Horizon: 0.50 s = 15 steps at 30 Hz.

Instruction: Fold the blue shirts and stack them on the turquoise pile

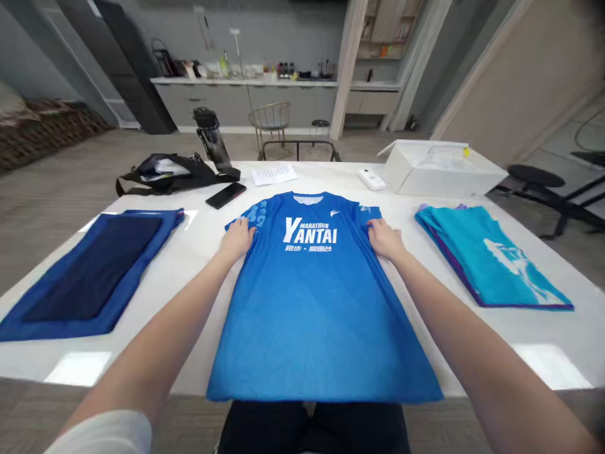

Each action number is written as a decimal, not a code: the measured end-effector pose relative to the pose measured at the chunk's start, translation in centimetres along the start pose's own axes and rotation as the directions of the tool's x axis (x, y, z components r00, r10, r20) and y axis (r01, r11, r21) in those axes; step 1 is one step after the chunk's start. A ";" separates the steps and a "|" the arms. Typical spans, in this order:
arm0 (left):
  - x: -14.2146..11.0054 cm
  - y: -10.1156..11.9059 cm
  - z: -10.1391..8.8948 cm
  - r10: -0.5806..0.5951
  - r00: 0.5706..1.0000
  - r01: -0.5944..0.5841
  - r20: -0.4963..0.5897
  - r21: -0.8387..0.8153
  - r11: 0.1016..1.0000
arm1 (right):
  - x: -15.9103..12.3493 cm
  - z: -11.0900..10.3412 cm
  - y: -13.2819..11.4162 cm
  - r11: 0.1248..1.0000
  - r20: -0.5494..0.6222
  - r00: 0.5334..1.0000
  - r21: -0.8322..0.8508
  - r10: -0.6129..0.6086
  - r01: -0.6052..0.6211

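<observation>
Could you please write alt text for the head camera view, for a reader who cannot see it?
A person's left hand and right hand touch the sleeves of a blue Yantai Marathon T-shirt, spread flat on a white table. Folded navy and blue clothing lies on the left, folded turquoise clothing on the right.

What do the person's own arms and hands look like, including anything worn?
The left hand and right hand are ungloved, the forearms bare. A whitish sleeve with a curved edge shows on the left arm; no right sleeve shows.
</observation>
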State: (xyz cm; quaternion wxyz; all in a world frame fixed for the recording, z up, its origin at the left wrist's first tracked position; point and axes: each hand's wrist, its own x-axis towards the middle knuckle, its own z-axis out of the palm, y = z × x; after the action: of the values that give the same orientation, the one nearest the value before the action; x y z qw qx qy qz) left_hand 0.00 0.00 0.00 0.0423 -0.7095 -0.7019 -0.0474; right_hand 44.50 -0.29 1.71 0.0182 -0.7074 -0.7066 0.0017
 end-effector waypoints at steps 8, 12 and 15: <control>-1.4 -3.6 0.5 -0.012 0.999 0.007 0.037 0.137 0.990 | -0.9 1.0 4.3 0.980 0.011 0.997 -0.184 0.076 -0.073; -0.2 -1.8 -0.2 0.016 0.999 -0.011 -0.043 0.106 0.994 | 1.3 0.4 2.8 0.990 -0.072 0.995 -0.120 0.069 -0.077; 1.4 0.5 -0.1 0.179 0.983 -0.180 -0.044 0.001 0.984 | 3.2 0.7 0.1 0.997 -0.138 0.987 -0.003 -0.081 0.081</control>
State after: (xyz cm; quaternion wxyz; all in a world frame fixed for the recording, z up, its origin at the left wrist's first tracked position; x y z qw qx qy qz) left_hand 0.55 1.35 0.27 0.0608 -0.7687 -0.6339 -0.0599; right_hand 44.61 2.96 1.09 0.0679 -0.6764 -0.7319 -0.0467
